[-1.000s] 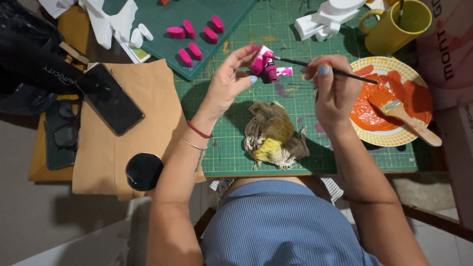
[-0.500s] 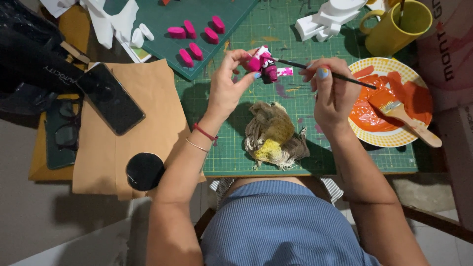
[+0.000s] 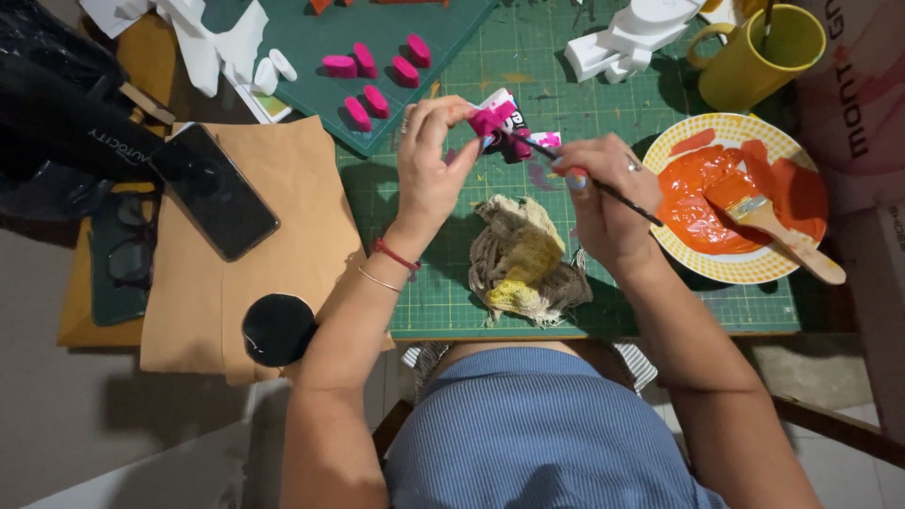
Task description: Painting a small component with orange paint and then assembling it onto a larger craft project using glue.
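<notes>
My left hand (image 3: 429, 170) pinches a small pink-painted piece (image 3: 490, 119) above the green cutting mat (image 3: 566, 85). My right hand (image 3: 603, 193) grips a thin dark paintbrush (image 3: 575, 170), and the brush tip touches the pink piece. A small pot or tube with a pink and white label (image 3: 509, 111) sits just behind the held piece, partly hidden by my fingers. A crumpled, paint-stained rag (image 3: 523, 259) lies on the mat below both hands.
Several pink oval pieces (image 3: 377, 80) dry on a dark green board at the back. A plate of orange paint (image 3: 735, 198) holds a wide wooden brush (image 3: 778, 231). Yellow mug (image 3: 754, 52), white foam shapes (image 3: 632, 38), phone (image 3: 215, 190) on brown paper, black round lid (image 3: 279, 330).
Both hands have shifted slightly left and up with the pink piece. The brush has moved along the piece, staying in contact with it.
</notes>
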